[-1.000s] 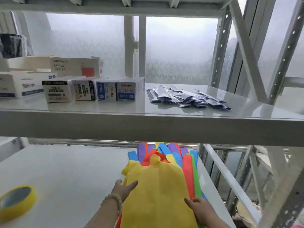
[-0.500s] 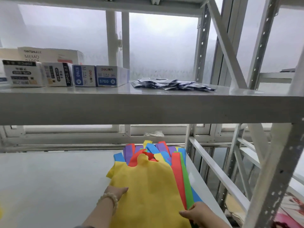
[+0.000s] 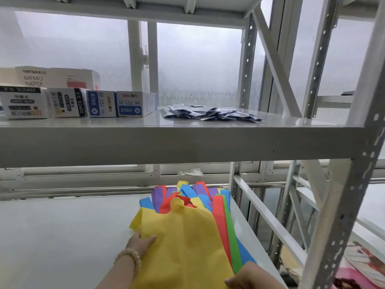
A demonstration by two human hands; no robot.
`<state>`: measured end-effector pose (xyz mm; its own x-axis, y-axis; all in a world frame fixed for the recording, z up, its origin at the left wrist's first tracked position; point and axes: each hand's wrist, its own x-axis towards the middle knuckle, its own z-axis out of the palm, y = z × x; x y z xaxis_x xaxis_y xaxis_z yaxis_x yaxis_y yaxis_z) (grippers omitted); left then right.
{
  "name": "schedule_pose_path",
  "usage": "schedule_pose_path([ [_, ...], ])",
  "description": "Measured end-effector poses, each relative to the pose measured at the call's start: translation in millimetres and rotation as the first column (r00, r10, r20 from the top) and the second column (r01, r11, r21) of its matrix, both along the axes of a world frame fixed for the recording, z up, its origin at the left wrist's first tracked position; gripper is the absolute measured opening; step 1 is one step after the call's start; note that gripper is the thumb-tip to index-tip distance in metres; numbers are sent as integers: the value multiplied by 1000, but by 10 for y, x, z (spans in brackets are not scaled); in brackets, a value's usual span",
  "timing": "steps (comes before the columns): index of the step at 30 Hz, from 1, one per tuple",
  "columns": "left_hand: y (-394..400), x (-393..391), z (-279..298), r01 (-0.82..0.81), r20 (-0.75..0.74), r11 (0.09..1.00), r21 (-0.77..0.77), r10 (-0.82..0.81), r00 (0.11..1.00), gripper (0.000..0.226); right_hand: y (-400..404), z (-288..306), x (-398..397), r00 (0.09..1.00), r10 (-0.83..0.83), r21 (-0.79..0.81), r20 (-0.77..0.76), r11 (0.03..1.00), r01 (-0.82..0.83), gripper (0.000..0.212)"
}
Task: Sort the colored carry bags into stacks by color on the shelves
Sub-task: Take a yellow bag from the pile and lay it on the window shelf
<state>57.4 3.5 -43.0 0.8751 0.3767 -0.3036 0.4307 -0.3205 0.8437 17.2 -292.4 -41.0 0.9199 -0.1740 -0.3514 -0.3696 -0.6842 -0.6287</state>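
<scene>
Yellow carry bag (image 3: 183,243): matt non-woven cloth, faintly textured. Upper shelf (image 3: 187,140): painted metal, smooth, slight gloss. Upright post (image 3: 352,205): perforated metal, paint chipped. Boxes (image 3: 102,104): printed cardboard. Packets (image 3: 210,114): glossy plastic film.

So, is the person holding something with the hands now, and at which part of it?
Yes, the top yellow carry bag. The left hand grips its left side edge, and the right hand grips its near right corner, on the mixed pile.
</scene>
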Motion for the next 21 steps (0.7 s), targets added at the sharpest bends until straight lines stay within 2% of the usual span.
schedule_pose_path([
  [4, 6, -43, 79, 25, 55, 1000, -6, -25, 998, 58, 10, -14, 66, 994, 90, 80, -55, 993, -85, 60],
  [7, -5, -65, 110, 33, 73, 999, -38, -30, 997, 67, 54, -19, 60, 969, 192, 232, -156, 961, -153, 56],
  [11, -36, -153, 71, 78, 83, 996, -50, -74, 994, 75, 71, -112, 39, 963, 252, 448, -91, 874, -187, 97],
  [15, 39, -91, 39, 61, 162, 993, -104, -44, 986, 81, -19, -76, 4, 976, 216, 565, -20, 808, -167, 104],
  [17, 71, -65, 124, 44, 202, 988, -145, -14, 979, 77, -64, -18, -24, 979, 202, 614, -8, 774, -155, 100],
  [21, 13, -247, 534, 49, 285, 973, -226, 17, 958, 52, -155, 159, -55, 984, 176, 670, 10, 730, -138, 106],
])
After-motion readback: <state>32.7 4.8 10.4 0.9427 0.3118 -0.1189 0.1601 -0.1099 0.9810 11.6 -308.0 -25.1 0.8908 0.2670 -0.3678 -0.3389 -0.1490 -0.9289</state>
